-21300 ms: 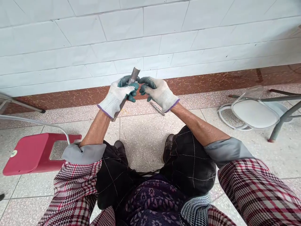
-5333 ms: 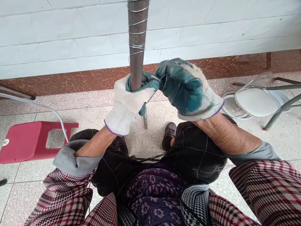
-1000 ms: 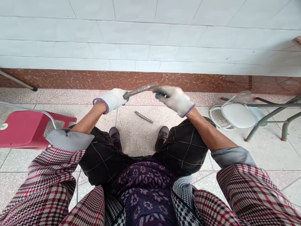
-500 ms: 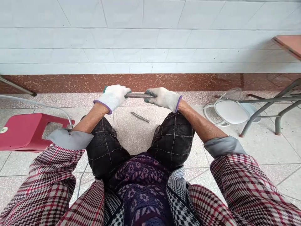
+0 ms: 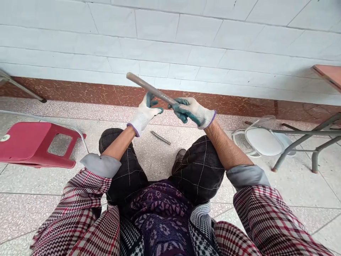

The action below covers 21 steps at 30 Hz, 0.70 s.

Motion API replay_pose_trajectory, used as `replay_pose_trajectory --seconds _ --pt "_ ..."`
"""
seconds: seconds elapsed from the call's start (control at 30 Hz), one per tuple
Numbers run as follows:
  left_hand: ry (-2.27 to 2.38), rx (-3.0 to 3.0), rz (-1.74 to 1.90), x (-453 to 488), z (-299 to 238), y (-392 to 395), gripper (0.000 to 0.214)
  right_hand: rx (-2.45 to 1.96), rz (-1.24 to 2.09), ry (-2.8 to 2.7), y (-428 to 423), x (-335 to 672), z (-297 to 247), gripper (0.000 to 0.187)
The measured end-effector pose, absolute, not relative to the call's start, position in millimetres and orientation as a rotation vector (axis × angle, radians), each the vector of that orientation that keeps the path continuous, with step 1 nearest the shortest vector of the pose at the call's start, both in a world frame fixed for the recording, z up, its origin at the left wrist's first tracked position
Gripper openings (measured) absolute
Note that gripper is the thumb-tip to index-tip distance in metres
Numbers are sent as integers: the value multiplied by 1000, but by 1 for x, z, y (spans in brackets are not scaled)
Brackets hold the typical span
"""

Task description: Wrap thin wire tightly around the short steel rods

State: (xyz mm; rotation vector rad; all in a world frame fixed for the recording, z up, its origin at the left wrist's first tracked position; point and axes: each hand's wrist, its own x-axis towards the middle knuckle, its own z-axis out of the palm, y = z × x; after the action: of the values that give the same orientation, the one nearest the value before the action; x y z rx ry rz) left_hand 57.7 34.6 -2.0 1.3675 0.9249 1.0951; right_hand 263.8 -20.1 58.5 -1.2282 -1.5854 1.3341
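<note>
My right hand (image 5: 194, 111), in a white glove with green palm coating, is closed round the lower right end of a grey-brown rod (image 5: 146, 85). The rod slants up to the left, and pale marks show near its middle. My left hand (image 5: 145, 112), gloved alike, is just below the rod with its fingers and thumb apart, not gripping it. On the floor between my feet lies a shorter, rough grey rod (image 5: 160, 138).
A red plastic stool (image 5: 29, 142) lies on the left, with a pale cable (image 5: 80, 133) by it. On the right are a white round-seated chair (image 5: 263, 140) and a metal-legged table (image 5: 326, 76). A tiled wall (image 5: 160, 46) stands in front.
My left hand has let go of the rod and opened. The rod has gone from level to slanted, its left end raised, still in my right hand. The view has tilted.
</note>
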Motion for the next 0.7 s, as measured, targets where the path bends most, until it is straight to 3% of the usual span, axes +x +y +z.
replay_pose_trajectory --seconds 0.07,0.13,0.23,0.43,0.5,0.57,0.7 --pt "739 1235 973 61 3 32 81 -1225 1360 -1631 -19 259 55 21" --pt "672 1159 809 62 7 25 54 -1253 1355 -1681 -19 258 52 18" --pt "861 1186 716 58 10 16 18 -1425 1226 -1729 -16 261 52 14" --pt "1174 1460 653 48 18 9 15 -2108 180 -2113 9 279 46 38" --pt "1234 1513 635 44 22 8 15 -2287 37 -2271 15 280 38 41" --pt "1276 1565 639 39 23 10 15 -2362 122 -2434 12 279 29 40" --pt "1294 1631 584 24 18 14 16 -2223 666 -2546 -17 287 23 27"
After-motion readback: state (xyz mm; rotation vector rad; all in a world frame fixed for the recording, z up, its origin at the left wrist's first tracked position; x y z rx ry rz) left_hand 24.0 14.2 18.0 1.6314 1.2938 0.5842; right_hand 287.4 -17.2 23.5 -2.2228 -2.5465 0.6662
